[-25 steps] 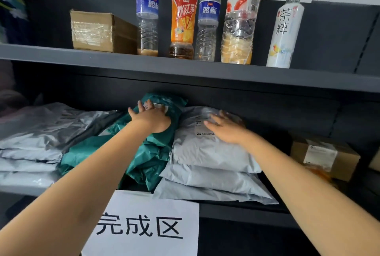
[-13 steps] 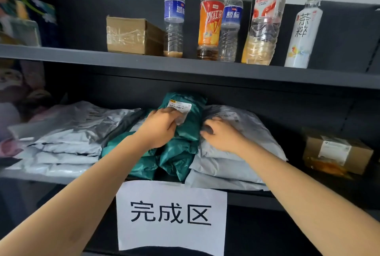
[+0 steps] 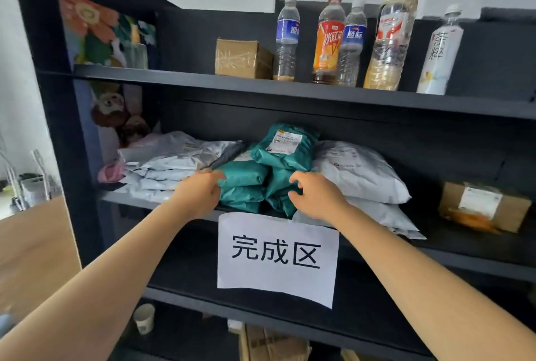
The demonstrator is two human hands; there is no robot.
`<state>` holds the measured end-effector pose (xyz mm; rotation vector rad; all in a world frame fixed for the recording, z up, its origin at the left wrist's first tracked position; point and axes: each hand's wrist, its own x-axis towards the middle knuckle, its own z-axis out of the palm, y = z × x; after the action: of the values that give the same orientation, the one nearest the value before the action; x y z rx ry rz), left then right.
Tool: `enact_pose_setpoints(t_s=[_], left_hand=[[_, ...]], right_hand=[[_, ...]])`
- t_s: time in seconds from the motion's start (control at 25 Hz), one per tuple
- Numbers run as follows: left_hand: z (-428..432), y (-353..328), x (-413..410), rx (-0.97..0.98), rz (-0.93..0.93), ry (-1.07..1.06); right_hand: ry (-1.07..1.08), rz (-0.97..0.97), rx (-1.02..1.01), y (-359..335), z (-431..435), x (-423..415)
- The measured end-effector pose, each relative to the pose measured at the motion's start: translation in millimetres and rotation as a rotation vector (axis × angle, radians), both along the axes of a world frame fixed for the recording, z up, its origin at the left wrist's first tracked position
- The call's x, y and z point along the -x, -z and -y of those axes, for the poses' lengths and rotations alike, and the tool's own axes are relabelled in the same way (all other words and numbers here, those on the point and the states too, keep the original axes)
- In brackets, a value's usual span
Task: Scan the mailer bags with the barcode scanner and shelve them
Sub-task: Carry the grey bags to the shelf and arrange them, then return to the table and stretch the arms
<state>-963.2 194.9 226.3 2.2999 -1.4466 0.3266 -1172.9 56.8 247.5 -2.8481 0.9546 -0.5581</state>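
Several green mailer bags (image 3: 243, 183) are stacked in the middle of the dark shelf (image 3: 464, 253), the top one (image 3: 285, 146) showing a white label. Grey mailer bags (image 3: 356, 172) are piled to their right, and silver-grey ones (image 3: 174, 163) to their left. My left hand (image 3: 200, 192) is at the left edge of the green stack, its loosely curled fingers touching a bag. My right hand (image 3: 313, 195) is at the right front of the green stack, fingers loosely curled against it. Neither hand lifts a bag. No barcode scanner is in view.
A white paper sign (image 3: 278, 256) hangs from the shelf edge below the bags. The upper shelf holds several bottles (image 3: 327, 41) and a taped cardboard box (image 3: 240, 57). A labelled box (image 3: 484, 205) stands at the right, a cardboard panel (image 3: 32, 253) at the left, and a paper cup (image 3: 144, 317) below.
Both hands have drawn back from the tops of the bags to the front of the green stack. The view has pulled back and shifted left, showing more of the shelf.
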Motion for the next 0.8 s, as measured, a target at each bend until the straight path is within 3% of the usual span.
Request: enact_pose_setpoints(t_s=[0.2, 0.36, 0.52, 0.8], left_hand=[[-63, 22, 32, -0.119, -0.064, 0.025], [-118, 15, 24, -0.123, -0.046, -0.024], [-225, 16, -23, -0.135, -0.054, -0.173], [-500, 34, -168, -0.138, -0.132, -0.545]], right_hand=[[0.047, -0.018, -0.156, 23, -50, 38], [-0.003, 0.012, -0.205, 11, -89, 16], [-0.205, 0.014, -0.228, 3, -168, -73], [-0.591, -0.133, -0.264, 25, -393, -290]])
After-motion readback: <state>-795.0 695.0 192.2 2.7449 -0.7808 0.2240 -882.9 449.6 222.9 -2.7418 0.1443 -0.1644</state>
